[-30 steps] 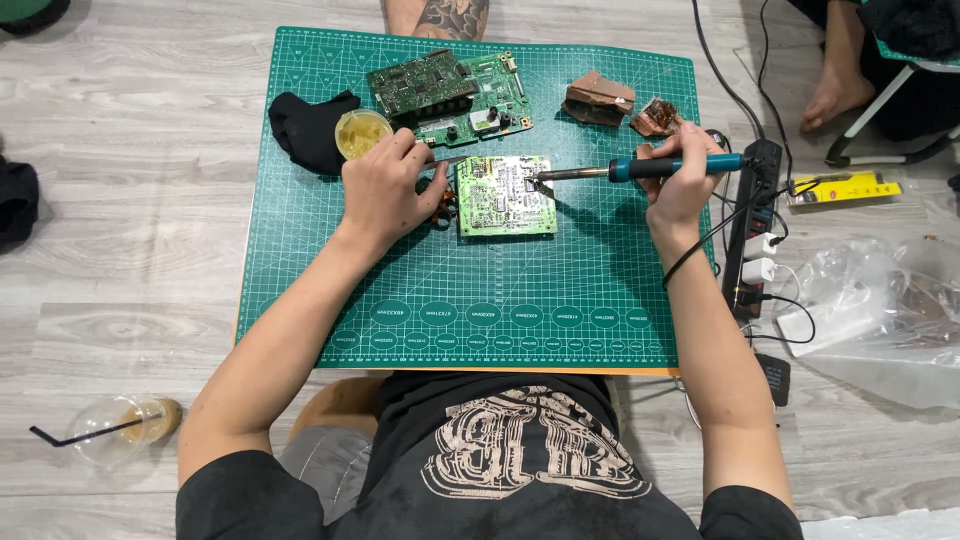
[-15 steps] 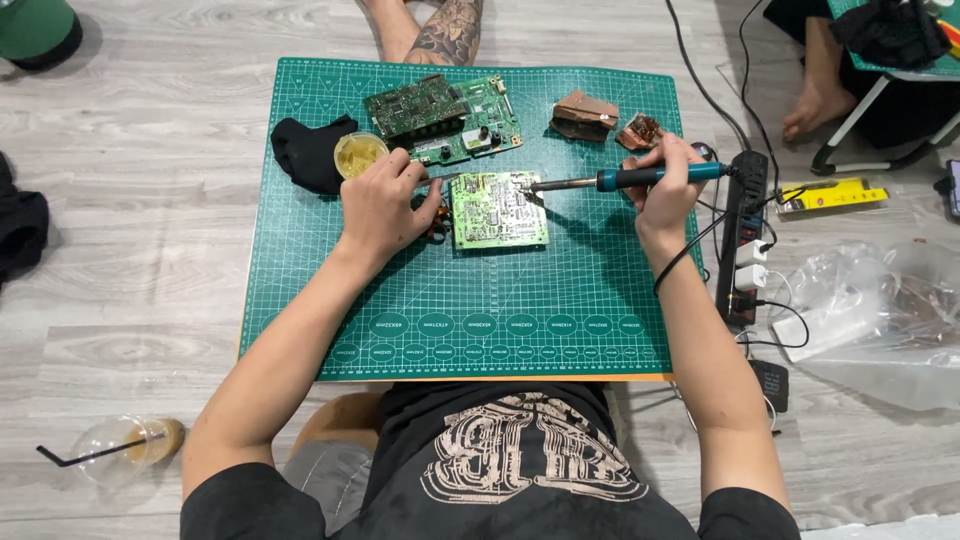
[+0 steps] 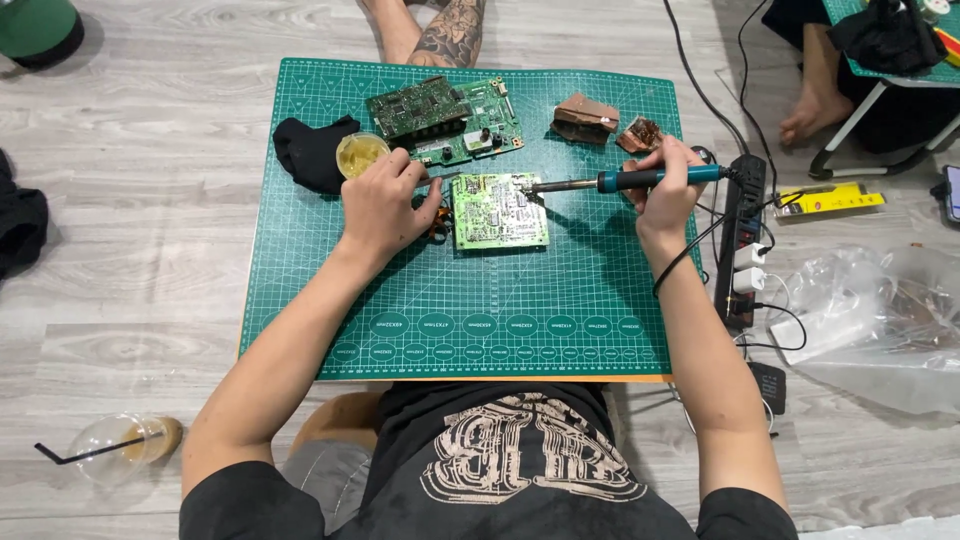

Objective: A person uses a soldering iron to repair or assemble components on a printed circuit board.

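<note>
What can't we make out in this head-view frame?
- Whether the soldering iron tip touches the circuit board: too small.
- What the left hand pinches: hidden under its fingers.
- Right hand grip on the iron handle: fingers cover it.
- Green container top left: cut off by the edge.

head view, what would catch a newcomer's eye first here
The green cutting mat fills the middle, with a small circuit board at its centre. The right hand holds a blue-handled soldering iron with its tip at the board's top edge, while the left hand rests beside the board. More boards lie behind.
</note>
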